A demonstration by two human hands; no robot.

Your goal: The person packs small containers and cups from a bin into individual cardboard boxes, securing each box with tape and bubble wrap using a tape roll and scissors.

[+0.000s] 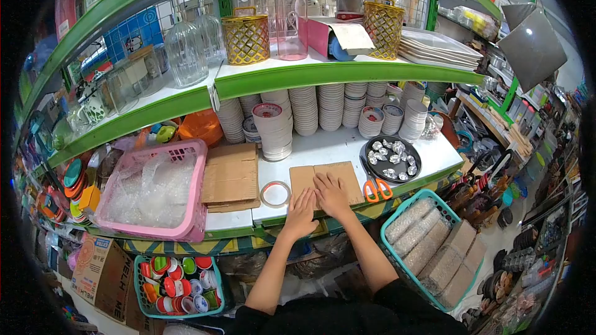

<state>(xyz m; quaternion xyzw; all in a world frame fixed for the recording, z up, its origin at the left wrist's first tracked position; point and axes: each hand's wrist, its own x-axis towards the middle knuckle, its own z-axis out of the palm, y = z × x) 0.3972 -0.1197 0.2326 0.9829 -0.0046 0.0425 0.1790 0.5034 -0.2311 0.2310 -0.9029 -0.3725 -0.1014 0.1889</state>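
Saw the left hand [302,212] and the right hand [331,195] side by side, palms down, on a flat cardboard sheet [346,177]. Found each grip fully open, fingers straight and close together, closed on nothing and merely resting on the sheet. Noted the sheet lying at the near edge of the white shelf [329,149], its front side close to the green lip, with the left palm reaching out over that lip.

Spotted a tape roll [275,194] lying flat just left of the sheet, near the left hand but not touching it, and close to the same front edge. Spotted orange-handled scissors [377,190] just right of the sheet, beside its right edge, blades pointing away toward a round black tray [419,160] of foil-wrapped pieces.

Found the only bare stretch of shelf behind the sheet, a white strip between its far edge and the stacked bowls [276,130]. Found that strip hemmed in on the left by a cardboard stack [231,177], with a pink basket [186,231] of bubble wrap beyond it.

Saw, below the shelf lip on the right, a teal basket [405,208] of wrapped bundles standing near the right forearm.
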